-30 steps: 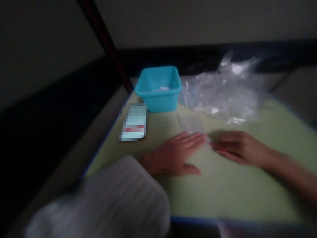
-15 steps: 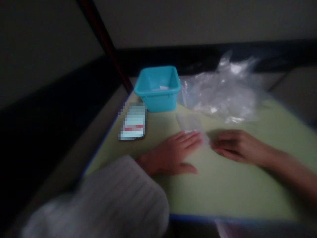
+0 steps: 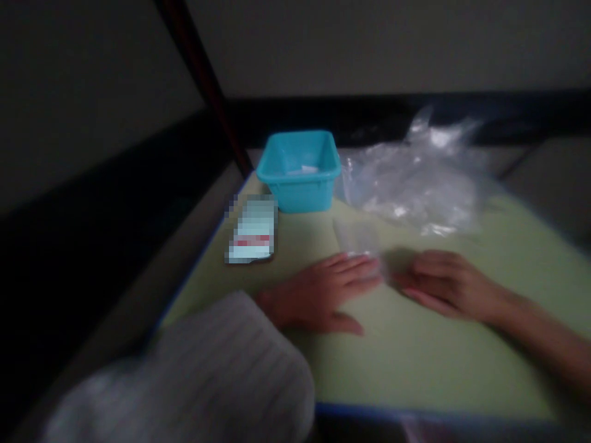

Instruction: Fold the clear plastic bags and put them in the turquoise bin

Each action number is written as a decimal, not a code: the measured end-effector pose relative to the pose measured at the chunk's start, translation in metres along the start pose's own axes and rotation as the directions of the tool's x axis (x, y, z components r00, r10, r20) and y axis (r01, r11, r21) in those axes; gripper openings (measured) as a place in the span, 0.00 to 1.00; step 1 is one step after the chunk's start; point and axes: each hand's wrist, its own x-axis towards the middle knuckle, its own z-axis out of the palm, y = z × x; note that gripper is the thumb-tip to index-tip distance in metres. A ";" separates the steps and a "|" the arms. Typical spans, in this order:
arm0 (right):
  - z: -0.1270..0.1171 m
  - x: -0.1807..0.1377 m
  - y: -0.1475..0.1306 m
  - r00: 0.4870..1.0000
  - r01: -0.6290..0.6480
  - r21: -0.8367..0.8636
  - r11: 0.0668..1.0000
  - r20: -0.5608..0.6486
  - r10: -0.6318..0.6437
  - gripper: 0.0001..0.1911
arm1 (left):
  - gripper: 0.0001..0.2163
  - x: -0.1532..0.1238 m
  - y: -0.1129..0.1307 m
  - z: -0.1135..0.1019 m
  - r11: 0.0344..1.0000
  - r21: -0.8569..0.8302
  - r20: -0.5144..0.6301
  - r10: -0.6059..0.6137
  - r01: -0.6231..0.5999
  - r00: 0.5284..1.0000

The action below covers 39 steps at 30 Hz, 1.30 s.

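Observation:
A small clear plastic bag (image 3: pixel 356 235) lies on the pale green tabletop. Across its near part rests my left hand (image 3: pixel 330 295), palm down and flat, with the thumb spread out to the side. My right hand (image 3: pixel 441 282) is low over the table just right of the bag. Its fingers are bent and drawn together, the index fingertip close to the bag's right edge. Blur and dim light hide whatever may be between those fingertips.
A turquoise plastic basket (image 3: pixel 300 195) with something pale inside stands at the back. Left of it lies a blurred-out flat rectangular object (image 3: pixel 253 227). A heap of clear plastic bags (image 3: pixel 415 178) fills the back right. The table's blue edge (image 3: pixel 392 411) runs along the front.
The whole view has shifted a little, so things sit slightly lower. My left hand stays flat on the bag; my right hand's fingers look a bit more bent.

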 end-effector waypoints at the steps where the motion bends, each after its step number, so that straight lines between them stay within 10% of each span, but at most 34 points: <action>1: 0.000 0.000 -0.001 1.000 0.002 -0.002 1.000 -0.001 -0.002 0.12 | 0.34 -0.002 0.001 0.000 1.000 -0.008 -0.004 0.008 -0.008 1.000; 30: 0.016 0.003 -0.014 0.996 -0.015 0.252 0.968 0.091 -0.009 0.17 | 0.29 0.000 -0.046 -0.011 0.963 0.061 0.017 -0.263 0.261 0.965; 39: 0.015 0.004 -0.015 0.994 0.015 0.186 0.982 0.108 -0.035 0.16 | 0.29 0.002 -0.059 -0.005 0.931 0.103 -0.140 -0.336 0.351 0.931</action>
